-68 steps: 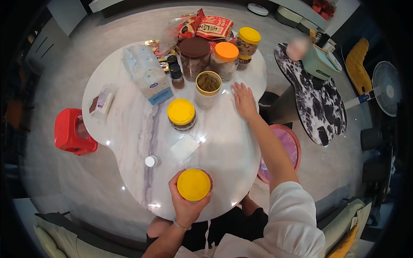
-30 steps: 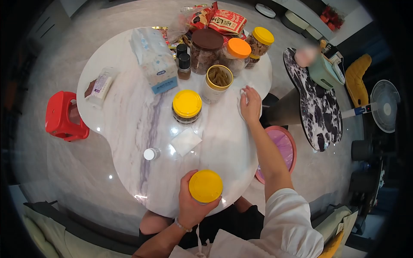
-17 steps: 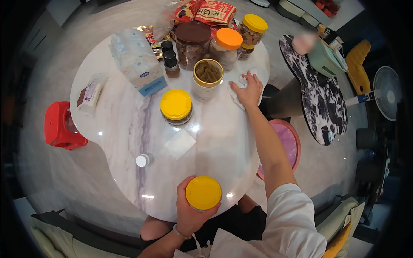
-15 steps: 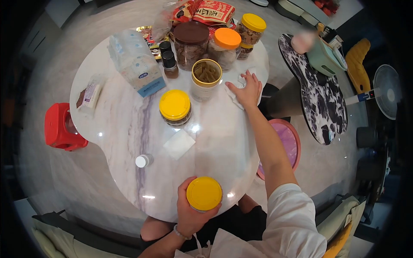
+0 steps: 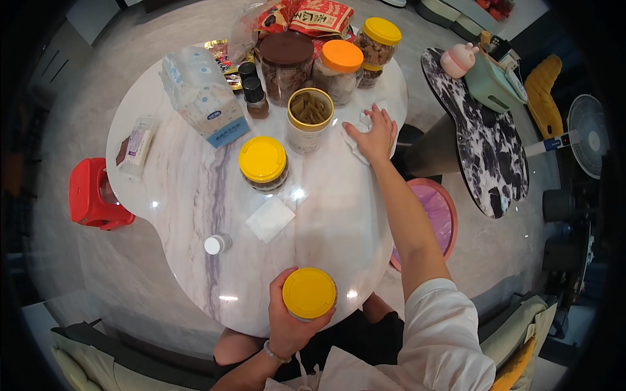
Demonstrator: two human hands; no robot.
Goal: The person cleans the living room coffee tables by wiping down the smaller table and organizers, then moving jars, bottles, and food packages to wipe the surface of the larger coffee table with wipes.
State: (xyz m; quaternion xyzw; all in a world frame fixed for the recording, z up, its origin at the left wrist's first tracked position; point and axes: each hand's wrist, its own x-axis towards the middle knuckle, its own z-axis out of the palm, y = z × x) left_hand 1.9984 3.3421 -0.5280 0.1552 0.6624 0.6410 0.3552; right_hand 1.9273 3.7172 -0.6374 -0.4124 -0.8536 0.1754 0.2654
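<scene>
- Taking twelve as the far edge of the marble table point(image 5: 189, 215), the yellow-lidded jar point(image 5: 310, 293) stood between five and six o'clock, at the near rim.
- The left hand point(image 5: 287, 322) was wrapped around that jar's side, thumb and fingers curved closely against the wall below the lid; its underside was hidden.
- The right hand point(image 5: 377, 137) lay at two o'clock over a crumpled tissue point(image 5: 355, 150), thumb spread wide from the loosely bent fingers; no pinch showed.
- The jar seemed likely to be stiff and moderately light, though its contents could not be made out. Smooth walls might slip under damp fingers, so the best hold was probably low around the body, not by the lid alone.
- The tissue looked soft, nearly weightless and easily torn; a flat palm would suit it better than a fingertip tug, with a gathered fold the safest part to lift.
- A flat tissue point(image 5: 270, 219) lay just below the dial's centre, a small white bottle point(image 5: 217, 244) at seven, and a second yellow-topped jar point(image 5: 263, 163) near the middle.
- The lidless canister point(image 5: 308, 133) at one o'clock, left of the right hand, looked tippable if knocked.
</scene>
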